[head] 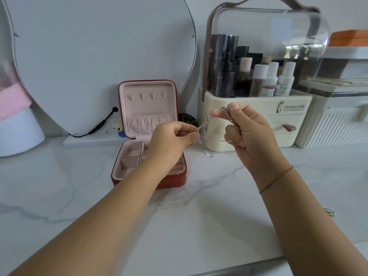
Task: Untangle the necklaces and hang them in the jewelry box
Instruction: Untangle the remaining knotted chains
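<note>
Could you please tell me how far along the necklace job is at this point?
Done: the jewelry box stands open with its lid upright. In hand: the left hand and right hand each pinch the silver necklaces, which hang tangled between them above the table. Left: separating the chains and hanging them, since the four hooks in the lid are all bare.

**One brand name, on the organizer**

The cream organizer (258, 101) carries the only legible words: "Serious Life", a brand name (294, 106) in dark script on the upper front band, above the drawers. A small dark logo (279, 106) stands just left of it. A finer line of print runs directly beneath, too small to read. The white bottles (286, 79) inside bear printed labels, blurred and illegible.
</note>
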A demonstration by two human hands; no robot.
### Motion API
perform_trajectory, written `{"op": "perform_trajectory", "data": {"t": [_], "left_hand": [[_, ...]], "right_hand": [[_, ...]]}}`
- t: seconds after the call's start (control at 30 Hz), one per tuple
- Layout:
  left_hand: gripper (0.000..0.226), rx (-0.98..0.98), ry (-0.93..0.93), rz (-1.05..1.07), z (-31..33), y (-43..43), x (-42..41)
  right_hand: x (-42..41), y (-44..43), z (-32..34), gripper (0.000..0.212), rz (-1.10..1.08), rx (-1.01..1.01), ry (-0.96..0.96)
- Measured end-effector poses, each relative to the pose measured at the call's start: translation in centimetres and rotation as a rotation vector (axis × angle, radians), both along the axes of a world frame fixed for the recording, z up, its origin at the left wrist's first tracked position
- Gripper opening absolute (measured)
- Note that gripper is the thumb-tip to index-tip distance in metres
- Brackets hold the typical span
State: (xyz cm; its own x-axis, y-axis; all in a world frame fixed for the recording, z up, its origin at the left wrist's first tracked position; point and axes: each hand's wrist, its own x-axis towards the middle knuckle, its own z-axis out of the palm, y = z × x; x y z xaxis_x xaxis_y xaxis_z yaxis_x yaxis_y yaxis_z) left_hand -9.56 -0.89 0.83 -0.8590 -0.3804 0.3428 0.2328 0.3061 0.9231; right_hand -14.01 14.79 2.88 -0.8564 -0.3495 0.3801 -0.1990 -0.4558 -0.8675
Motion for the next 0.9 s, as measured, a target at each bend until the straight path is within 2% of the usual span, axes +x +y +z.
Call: {"op": "perform_trajectory", "data": {"t": [0.17,0.47,0.53,0.67,0.73,0.8,0.9], "left_hand": [[0.010,0.009,-0.029,-0.040,0.06,0.05,0.14],[0.008,-0.021,-0.107,0.009,0.03,-0.27,0.23],[0.008,0.080,-0.149,-0.033,0.05,-0.25,0.15],[0.014,0.475,-0.186,-0.203,0.52,0.34,0.07],[0.017,0.597,-0.206,-0.254,0.73,0.56,0.02],[0.018,0.599,-0.217,-0.286,0.68,0.54,-0.11],[0.007,0.435,-0.231,-0.349,0.50,0.51,-0.04]], "right_hand": [[0.04,0.00,0.12,0.019,0.009,-0.017,-0.006],[0.22,0.12,0.44,0.020,0.042,-0.052,-0.046],[0.26,0.11,0.51,0.023,0.069,-0.052,-0.056],[0.19,0.29,0.61,0.025,0.116,-0.048,-0.064],[0.17,0.33,0.62,0.026,0.128,-0.047,-0.071],[0.13,0.39,0.64,0.027,0.147,-0.046,-0.081],[0.00,0.48,0.61,0.024,0.204,-0.029,-0.083]]}}
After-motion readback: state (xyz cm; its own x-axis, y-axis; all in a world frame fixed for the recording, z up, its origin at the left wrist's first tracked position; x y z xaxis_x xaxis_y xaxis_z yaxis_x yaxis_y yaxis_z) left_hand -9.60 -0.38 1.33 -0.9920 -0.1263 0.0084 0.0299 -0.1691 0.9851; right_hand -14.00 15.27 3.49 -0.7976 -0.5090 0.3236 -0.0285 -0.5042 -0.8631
